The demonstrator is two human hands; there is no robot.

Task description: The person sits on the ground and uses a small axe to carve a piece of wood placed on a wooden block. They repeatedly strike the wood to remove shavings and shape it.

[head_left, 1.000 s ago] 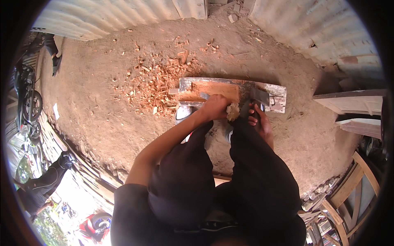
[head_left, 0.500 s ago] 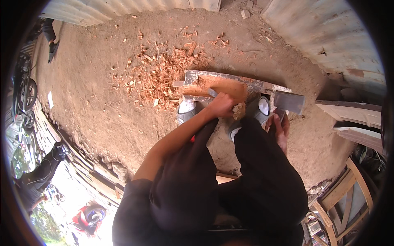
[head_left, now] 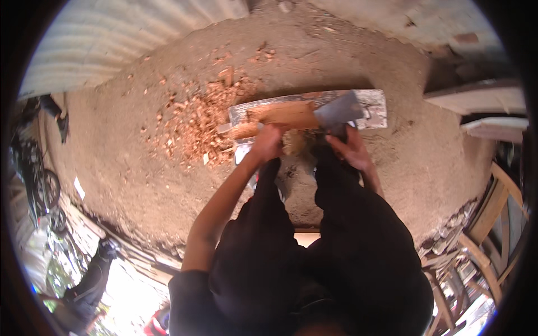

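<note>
A long, slightly curved piece of wood [head_left: 288,113] lies on the ground at my feet, its edges weathered grey and white, with a fresh orange-brown cut surface. My left hand [head_left: 269,144] is closed around a chisel; the short metal blade shows beyond the fingers, by the wood's near edge. The chisel's pale, frayed-looking handle end [head_left: 293,142] sticks out on the right. My right hand [head_left: 351,149] grips a hatchet with a broad grey blade [head_left: 339,110], which hangs over the wood's right part. Most of the hatchet's handle is hidden.
Wood chips [head_left: 204,115] are heaped left of the wood. Corrugated metal sheets [head_left: 134,33] bound the far side. Boards [head_left: 476,106] and a wooden frame [head_left: 493,218] stand at right. A motorbike [head_left: 42,179] and other people's legs [head_left: 95,274] show at left.
My left hand has moved left along the wood with the chisel. The right hand has brought the hatchet leftward, over the wood. My view has shifted and tilted a little.
</note>
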